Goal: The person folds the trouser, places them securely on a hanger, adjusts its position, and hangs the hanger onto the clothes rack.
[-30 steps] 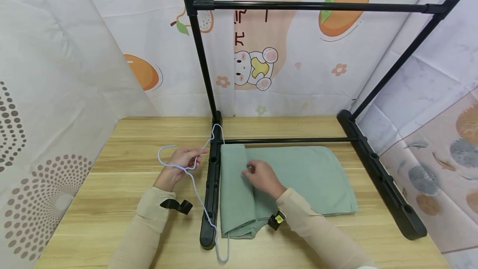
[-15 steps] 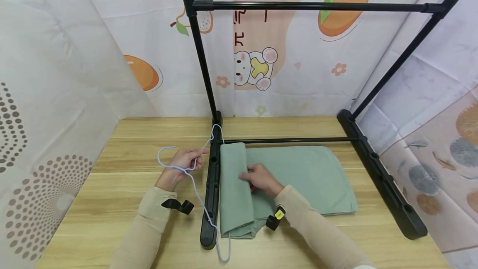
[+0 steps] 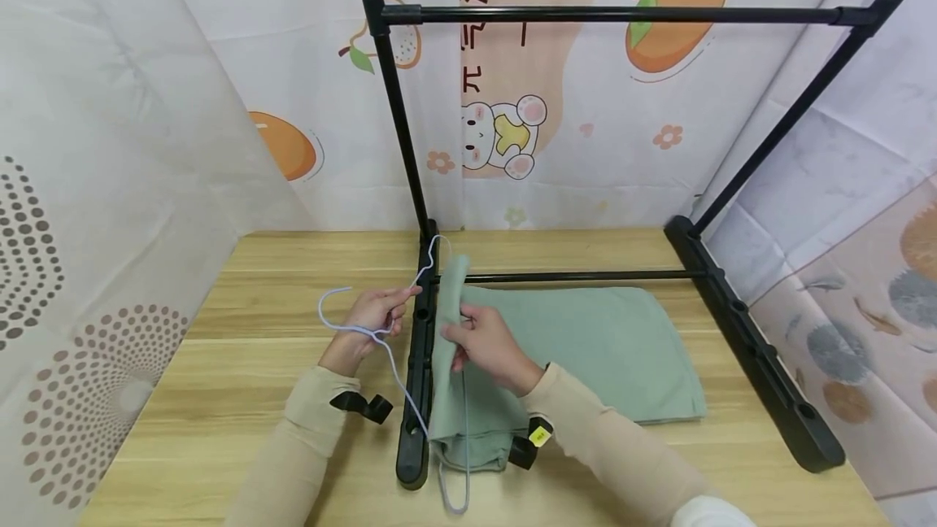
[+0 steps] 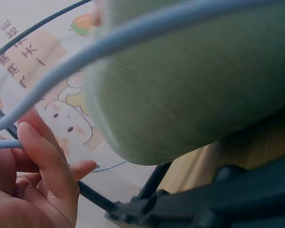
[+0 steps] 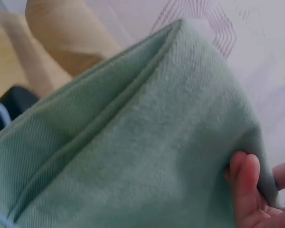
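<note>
A pale blue wire hanger (image 3: 456, 510) (image 4: 133, 34) lies tilted across the left foot of the black rack. My left hand (image 3: 376, 317) (image 4: 42, 175) grips it near the base of its hook. Folded green cloth (image 3: 586, 348) (image 5: 133, 133), its exact kind unclear, lies to the right of that foot. Its left end is lifted and doubled over the hanger. With thumb and fingers my right hand (image 3: 492, 348) (image 5: 256, 190) pinches the raised fold. The cloth hides part of the hanger's wire.
The black rack (image 3: 622, 15) stands on the wooden table (image 3: 293, 267), its left foot (image 3: 413, 454) between my hands. A low crossbar (image 3: 571, 276) runs just behind the cloth. Printed curtains (image 3: 329, 145) hang behind and at both sides.
My right hand has taken hold of the cloth's left fold and raised it, tipping it leftward. More of the hanger's wire shows on its right side. My left hand has shifted slightly right, still gripping the hanger.
</note>
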Tool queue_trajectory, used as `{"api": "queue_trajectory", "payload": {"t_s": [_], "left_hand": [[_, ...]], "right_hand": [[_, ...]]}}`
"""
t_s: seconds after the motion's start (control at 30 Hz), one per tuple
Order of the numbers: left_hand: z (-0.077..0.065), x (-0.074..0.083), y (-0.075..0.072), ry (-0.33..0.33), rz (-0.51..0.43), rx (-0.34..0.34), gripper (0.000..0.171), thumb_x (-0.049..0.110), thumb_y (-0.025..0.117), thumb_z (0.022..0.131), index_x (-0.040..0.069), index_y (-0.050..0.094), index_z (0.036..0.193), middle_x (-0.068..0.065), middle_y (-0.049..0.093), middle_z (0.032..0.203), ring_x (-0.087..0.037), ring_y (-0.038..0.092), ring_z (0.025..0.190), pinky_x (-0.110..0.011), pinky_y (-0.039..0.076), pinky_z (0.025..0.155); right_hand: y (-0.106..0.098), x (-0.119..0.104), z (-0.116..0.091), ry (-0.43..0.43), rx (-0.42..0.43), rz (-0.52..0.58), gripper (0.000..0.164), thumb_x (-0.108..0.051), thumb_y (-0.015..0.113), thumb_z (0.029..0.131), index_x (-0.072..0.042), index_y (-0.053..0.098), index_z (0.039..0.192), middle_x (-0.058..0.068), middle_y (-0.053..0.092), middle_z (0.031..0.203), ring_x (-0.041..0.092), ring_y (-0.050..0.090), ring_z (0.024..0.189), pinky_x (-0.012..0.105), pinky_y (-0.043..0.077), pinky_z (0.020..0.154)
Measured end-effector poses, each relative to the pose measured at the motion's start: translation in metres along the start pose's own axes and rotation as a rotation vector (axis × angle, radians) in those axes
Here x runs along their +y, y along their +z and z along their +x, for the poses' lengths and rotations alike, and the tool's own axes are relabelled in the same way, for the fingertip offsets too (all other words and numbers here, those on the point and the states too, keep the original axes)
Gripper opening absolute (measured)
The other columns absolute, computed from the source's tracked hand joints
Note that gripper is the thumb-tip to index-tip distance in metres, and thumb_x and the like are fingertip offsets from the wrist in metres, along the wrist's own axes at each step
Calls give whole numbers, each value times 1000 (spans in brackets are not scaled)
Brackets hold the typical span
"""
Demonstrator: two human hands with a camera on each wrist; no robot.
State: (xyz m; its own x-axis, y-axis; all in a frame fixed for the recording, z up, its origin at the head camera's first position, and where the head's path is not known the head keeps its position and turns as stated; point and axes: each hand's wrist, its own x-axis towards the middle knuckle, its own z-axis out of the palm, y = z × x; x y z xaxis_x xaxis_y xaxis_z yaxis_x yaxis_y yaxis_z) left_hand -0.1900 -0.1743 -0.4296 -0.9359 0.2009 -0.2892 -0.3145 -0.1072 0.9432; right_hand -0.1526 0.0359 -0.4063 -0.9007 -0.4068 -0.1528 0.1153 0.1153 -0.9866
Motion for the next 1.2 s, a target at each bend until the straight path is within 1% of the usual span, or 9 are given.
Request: {"api": "queue_trajectory", "payload": {"t_s": [0.17, 0.37, 0.53, 0.67, 0.8, 0.87, 0.93, 1.03, 1.2], "left_hand": [[-2, 7, 11, 6, 23, 20, 44, 18, 46, 104, -10, 46, 138, 10, 35, 57, -1, 42, 41, -14, 37, 42], [-3, 13, 20, 34, 49, 20, 41, 16, 47, 103, -12, 49, 134, 9, 35, 56, -3, 41, 39, -15, 37, 40], [-2, 15, 26, 46, 65, 42, 37, 14, 49, 102, -12, 53, 127, 7, 38, 56, -4, 41, 39, -16, 37, 40], [-1, 14, 32, 66, 103, 53, 23, 12, 48, 101, -4, 64, 102, 6, 39, 54, -6, 41, 42, -19, 38, 42], [1, 14, 35, 74, 162, 73, 29, 11, 48, 99, 7, 61, 75, 6, 42, 53, -7, 42, 46, -20, 38, 44], [2, 16, 34, 61, 164, 52, 26, 12, 46, 101, 5, 67, 87, 6, 42, 54, -5, 44, 45, -19, 39, 44], [2, 18, 31, 48, 157, 26, 26, 14, 46, 102, -1, 67, 107, 6, 41, 54, -5, 44, 42, -18, 39, 43], [3, 20, 24, 30, 143, -6, 41, 15, 44, 104, -11, 49, 135, 7, 40, 55, -3, 45, 38, -16, 40, 41], [6, 20, 17, 20, 127, 8, 42, 13, 45, 104, -13, 46, 136, 8, 40, 54, -1, 45, 37, -14, 40, 39]], "right_hand": [[9, -17, -10, -16, 45, 98, 31, -5, 57, 95, 7, 55, 124, 1, 66, 66, 7, 57, 44, 27, 52, 49], [13, -32, -18, -41, 86, 202, 32, -3, 57, 94, 6, 56, 125, 15, 72, 82, 9, 59, 47, 26, 51, 48], [15, -43, -20, -39, 48, 340, 39, -4, 56, 96, 7, 51, 132, 4, 71, 82, 6, 59, 51, 22, 50, 49], [17, -50, -20, -60, 27, 418, 39, -4, 54, 96, 8, 49, 133, -1, 71, 82, 6, 63, 56, 20, 49, 50], [14, -59, -21, -64, 5, 427, 38, -3, 54, 96, 9, 49, 132, -1, 71, 81, 6, 65, 59, 19, 49, 50], [9, -64, -21, -67, -2, 418, 38, -3, 54, 96, 10, 50, 131, -2, 71, 79, 5, 62, 55, 19, 49, 49], [1, -67, -20, -70, -1, 409, 37, -4, 54, 96, 11, 50, 130, -2, 71, 78, 5, 62, 54, 18, 48, 49], [-16, -70, -18, -57, 25, 397, 33, -4, 55, 95, 12, 52, 124, -4, 69, 73, 4, 59, 51, 18, 47, 47], [-50, -71, -18, -18, 69, 322, 30, -4, 57, 93, 8, 56, 121, -5, 69, 72, 4, 62, 56, 18, 47, 47]]}}
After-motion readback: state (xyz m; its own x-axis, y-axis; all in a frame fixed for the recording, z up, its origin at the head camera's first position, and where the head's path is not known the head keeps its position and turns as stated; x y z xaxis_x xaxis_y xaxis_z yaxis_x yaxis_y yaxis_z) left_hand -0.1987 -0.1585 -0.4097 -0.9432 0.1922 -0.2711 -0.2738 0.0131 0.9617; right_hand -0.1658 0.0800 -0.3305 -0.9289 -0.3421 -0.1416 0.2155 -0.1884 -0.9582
